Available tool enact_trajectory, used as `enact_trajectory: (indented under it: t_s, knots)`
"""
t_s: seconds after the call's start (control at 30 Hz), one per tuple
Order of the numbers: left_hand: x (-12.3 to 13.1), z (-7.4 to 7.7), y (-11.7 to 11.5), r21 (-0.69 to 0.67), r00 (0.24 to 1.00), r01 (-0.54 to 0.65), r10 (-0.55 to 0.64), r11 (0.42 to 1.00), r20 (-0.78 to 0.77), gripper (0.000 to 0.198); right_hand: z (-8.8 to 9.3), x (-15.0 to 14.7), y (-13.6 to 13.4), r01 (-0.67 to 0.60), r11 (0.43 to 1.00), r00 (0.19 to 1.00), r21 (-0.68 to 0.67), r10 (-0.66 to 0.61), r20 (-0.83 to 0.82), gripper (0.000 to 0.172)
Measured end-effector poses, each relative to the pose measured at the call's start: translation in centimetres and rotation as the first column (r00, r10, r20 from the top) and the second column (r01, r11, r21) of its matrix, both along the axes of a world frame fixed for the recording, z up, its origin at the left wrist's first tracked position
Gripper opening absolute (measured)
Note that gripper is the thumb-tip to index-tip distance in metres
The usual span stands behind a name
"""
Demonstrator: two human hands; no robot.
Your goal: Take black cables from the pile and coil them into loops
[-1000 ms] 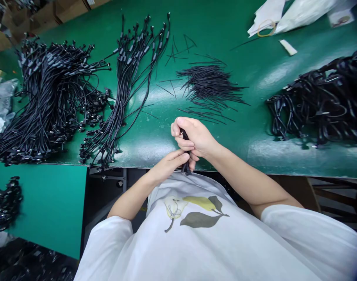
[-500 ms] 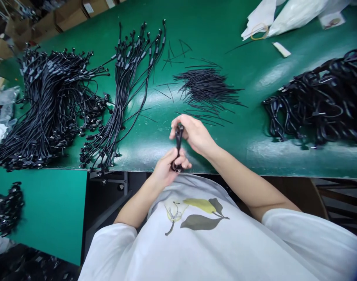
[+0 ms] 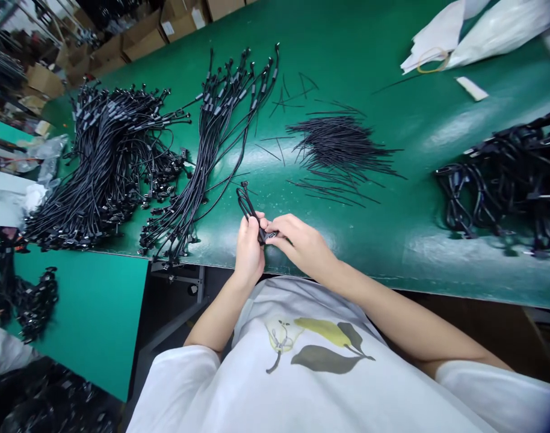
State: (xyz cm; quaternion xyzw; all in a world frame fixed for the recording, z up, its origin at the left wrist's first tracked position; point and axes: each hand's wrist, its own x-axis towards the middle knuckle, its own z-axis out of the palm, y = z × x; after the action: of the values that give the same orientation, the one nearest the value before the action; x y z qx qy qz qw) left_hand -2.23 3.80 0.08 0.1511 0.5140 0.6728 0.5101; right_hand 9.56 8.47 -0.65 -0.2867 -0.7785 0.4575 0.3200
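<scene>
My left hand (image 3: 249, 251) is closed around a folded black cable (image 3: 248, 205) whose loop sticks up and away from the fist over the green table (image 3: 383, 198). My right hand (image 3: 299, 243) pinches the cable's near end right beside the left hand's fingers. Both hands sit at the table's front edge, just above my white shirt. A loose pile of thin black ties (image 3: 336, 150) lies a little beyond my right hand.
A large heap of black cables (image 3: 103, 162) fills the left of the table, with a straighter bundle (image 3: 212, 138) beside it. Coiled cables (image 3: 505, 180) lie at the right. White bags (image 3: 464, 30) sit far right. A lower green surface (image 3: 80, 313) holds more cables at left.
The cable was upright between both hands; now it leans left, gripped low by my left hand, and my right hand has dropped from its top to its near end. The view shifted.
</scene>
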Motion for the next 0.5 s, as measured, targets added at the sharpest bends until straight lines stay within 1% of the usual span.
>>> enact_trajectory:
  t_s: [0.03, 0.1, 0.13, 0.17, 0.2, 0.23, 0.3, 0.37, 0.4, 0.43, 0.47, 0.5]
  knots:
    - [0.0, 0.0, -0.1, 0.022, 0.999, 0.005, -0.004, 1.0, -0.04, 0.028, 0.5, 0.1, 0.2, -0.006, 0.994, 1.0, -0.106, 0.003, -0.029, 0.011]
    - [0.0, 0.1, -0.2, 0.05, 0.995, 0.023, -0.019, 0.998, -0.097, 0.029, 1.3, 0.2, 0.3, -0.018, 0.957, 0.998, -0.288, 0.0, -0.065, 0.011]
    - [-0.1, 0.2, -0.2, 0.054, 0.995, 0.04, -0.035, 0.998, -0.098, 0.029, 1.5, 0.2, 0.3, -0.025, 0.939, 0.997, -0.343, 0.0, -0.071, 0.012]
    - [-0.2, 0.4, -0.2, 0.053, 0.995, 0.059, -0.055, 0.997, -0.078, 0.028, 1.6, 0.2, 0.0, -0.031, 0.931, 0.997, -0.362, 0.005, -0.072, 0.012]
    - [-0.2, 0.6, -0.2, 0.051, 0.997, 0.076, -0.074, 0.996, -0.038, 0.027, 1.6, 0.2, -0.3, -0.035, 0.939, 0.998, -0.342, 0.012, -0.069, 0.011]
    - [-0.3, 0.9, -0.2, 0.047, 0.996, 0.089, -0.09, 0.995, 0.011, 0.026, 1.5, 0.1, -0.7, -0.033, 0.957, 0.998, -0.288, 0.015, -0.063, 0.01]
    - [-0.5, 1.5, -0.3, 0.044, 0.988, 0.11, -0.114, 0.993, 0.1, 0.023, 1.2, 0.2, -1.5, -0.014, 0.994, 1.0, -0.108, 0.012, -0.025, 0.01]
    - [-0.6, 1.8, -0.4, 0.043, 0.985, 0.121, -0.126, 0.992, 0.118, 0.023, 0.9, 0.6, -1.8, -0.005, 0.998, 0.999, 0.065, 0.002, 0.035, 0.014]
    - [-0.7, 1.8, -0.5, 0.043, 0.987, 0.126, -0.129, 0.991, 0.096, 0.024, 0.9, 0.9, -1.7, -0.041, 0.994, 0.997, 0.103, 0.034, 0.062, 0.016]
    - [-0.7, 1.8, -0.7, 0.042, 0.99, 0.125, -0.128, 0.991, 0.055, 0.025, 1.0, 1.2, -1.3, -0.091, 0.99, 0.994, 0.103, 0.084, 0.073, 0.015]
    - [-0.6, 1.6, -0.8, 0.039, 0.993, 0.12, -0.12, 0.992, -0.003, 0.027, 1.1, 1.5, -0.6, -0.119, 0.99, 0.992, 0.076, 0.115, 0.056, 0.014]
    - [-0.5, 1.4, -1.0, 0.033, 0.991, 0.116, -0.114, 0.993, -0.076, 0.029, 1.3, 1.8, 0.1, -0.109, 0.993, 0.994, 0.032, 0.109, 0.01, 0.013]
